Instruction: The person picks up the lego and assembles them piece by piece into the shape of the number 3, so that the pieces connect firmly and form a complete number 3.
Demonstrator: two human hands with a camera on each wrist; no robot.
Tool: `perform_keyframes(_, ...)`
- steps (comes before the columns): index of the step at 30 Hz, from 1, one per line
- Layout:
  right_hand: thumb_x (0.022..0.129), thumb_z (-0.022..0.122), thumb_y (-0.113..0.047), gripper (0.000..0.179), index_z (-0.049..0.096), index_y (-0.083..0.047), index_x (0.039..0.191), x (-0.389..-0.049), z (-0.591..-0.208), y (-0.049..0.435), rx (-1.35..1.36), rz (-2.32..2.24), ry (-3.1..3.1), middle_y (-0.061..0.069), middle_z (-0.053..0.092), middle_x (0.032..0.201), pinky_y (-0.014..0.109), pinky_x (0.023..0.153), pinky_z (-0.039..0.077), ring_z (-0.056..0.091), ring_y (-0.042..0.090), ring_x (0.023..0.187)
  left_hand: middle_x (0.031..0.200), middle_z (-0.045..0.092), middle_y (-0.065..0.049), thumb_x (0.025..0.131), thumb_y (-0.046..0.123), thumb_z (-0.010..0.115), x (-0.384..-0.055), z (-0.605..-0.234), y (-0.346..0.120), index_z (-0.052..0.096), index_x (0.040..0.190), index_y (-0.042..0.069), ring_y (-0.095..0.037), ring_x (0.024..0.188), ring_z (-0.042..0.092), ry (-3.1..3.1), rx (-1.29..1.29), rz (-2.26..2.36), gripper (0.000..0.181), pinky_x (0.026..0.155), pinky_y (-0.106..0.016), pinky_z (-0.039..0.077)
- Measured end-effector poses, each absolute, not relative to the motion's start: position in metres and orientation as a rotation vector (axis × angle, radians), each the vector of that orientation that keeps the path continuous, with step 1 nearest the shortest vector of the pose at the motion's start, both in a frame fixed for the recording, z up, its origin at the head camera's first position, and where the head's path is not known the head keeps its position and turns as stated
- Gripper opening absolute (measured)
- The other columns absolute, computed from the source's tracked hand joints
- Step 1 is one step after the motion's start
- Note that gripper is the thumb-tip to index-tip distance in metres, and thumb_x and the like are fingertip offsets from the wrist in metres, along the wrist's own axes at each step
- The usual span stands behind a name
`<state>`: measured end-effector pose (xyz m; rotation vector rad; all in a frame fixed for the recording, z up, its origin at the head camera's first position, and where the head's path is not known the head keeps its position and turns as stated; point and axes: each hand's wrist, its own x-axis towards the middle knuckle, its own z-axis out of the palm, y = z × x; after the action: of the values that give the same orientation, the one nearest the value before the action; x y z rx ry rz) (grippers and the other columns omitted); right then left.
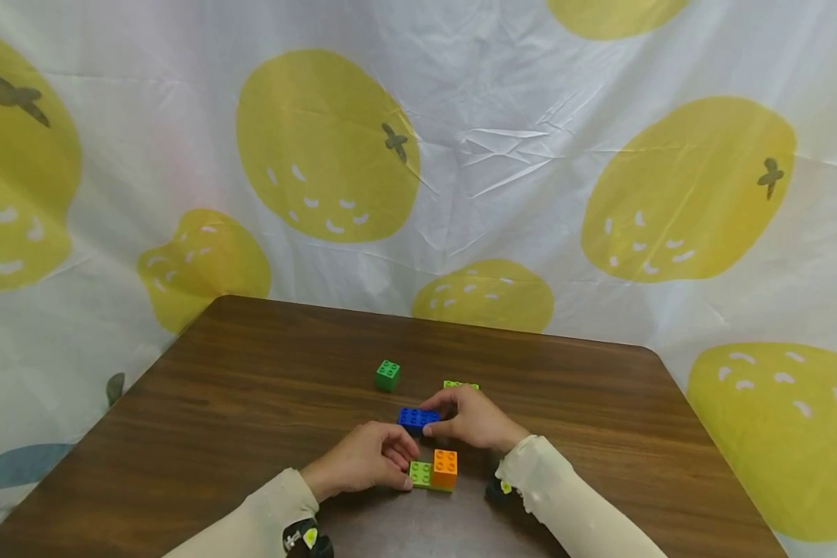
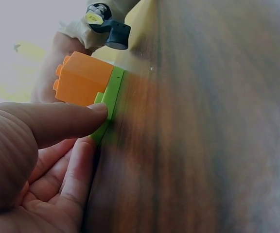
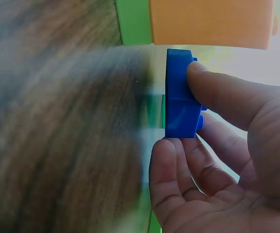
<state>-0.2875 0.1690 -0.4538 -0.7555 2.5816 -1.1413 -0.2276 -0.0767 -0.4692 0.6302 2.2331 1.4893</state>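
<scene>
My right hand (image 1: 477,422) pinches a flat blue brick (image 1: 411,419) between thumb and fingers at its right end. In the right wrist view the blue brick (image 3: 180,97) appears held slightly off the tabletop, studs facing up. Nearer the front, my left hand (image 1: 366,459) grips the left end of a flat light green brick (image 1: 420,473). On that brick's right half sits a taller orange brick (image 1: 445,470). The left wrist view shows the thumb on the edge of the light green brick (image 2: 114,90), with the orange brick (image 2: 87,80) beyond.
A dark green brick (image 1: 387,377) stands farther back on the brown wooden table (image 1: 307,349). Behind my right hand, a light green brick (image 1: 462,384) is partly hidden. A white curtain (image 1: 488,194) with yellow fruit prints hangs behind the table.
</scene>
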Motion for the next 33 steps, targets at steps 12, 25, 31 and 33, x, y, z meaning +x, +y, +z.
perform_keyframes(12, 0.092, 0.085, -0.028, 0.032, 0.079, -0.014, 0.12, -0.282, -0.442, 0.175, -0.747, -1.193, 2.568, 0.0, 0.076, 0.103, 0.03, 0.075, 0.057, 0.068, 0.016, 0.087, 0.099, 0.074, -0.002, 0.079, 0.007, 0.091, -0.227, -0.467, -0.076, 0.074, 0.107, 0.008, -0.016, 0.089, 0.069, 2.24, 0.609, 1.484, 0.033, 0.078, -0.023, 0.059)
perform_keyframes(25, 0.093, 0.084, -0.028, 0.034, 0.078, -0.014, 0.123, -0.272, -0.436, 0.182, -0.73, -1.225, 2.579, 0.001, 0.074, 0.098, 0.028, 0.07, 0.058, 0.069, 0.015, 0.083, 0.099, 0.074, -0.003, 0.08, 0.007, 0.091, -0.226, -0.473, -0.076, 0.074, 0.109, 0.008, -0.016, 0.09, 0.069, 2.229, 0.613, 1.508, 0.034, 0.078, -0.023, 0.058)
perform_keyframes(31, 0.092, 0.084, -0.028, 0.035, 0.078, -0.014, 0.123, -0.265, -0.428, 0.185, -0.736, -1.246, 2.581, 0.003, 0.073, 0.098, 0.029, 0.069, 0.059, 0.07, 0.016, 0.083, 0.099, 0.074, -0.003, 0.079, 0.006, 0.091, -0.229, -0.474, -0.077, 0.074, 0.109, 0.007, -0.016, 0.091, 0.07, 2.23, 0.625, 1.525, 0.035, 0.079, -0.023, 0.059)
perform_keyframes(33, 0.092, 0.084, -0.028, 0.035, 0.078, -0.014, 0.123, -0.263, -0.425, 0.186, -0.75, -1.251, 2.579, 0.003, 0.074, 0.099, 0.029, 0.07, 0.06, 0.071, 0.016, 0.084, 0.099, 0.074, -0.003, 0.08, 0.006, 0.091, -0.229, -0.475, -0.077, 0.073, 0.11, 0.007, -0.016, 0.091, 0.07, 2.226, 0.625, 1.526, 0.035, 0.079, -0.023, 0.059)
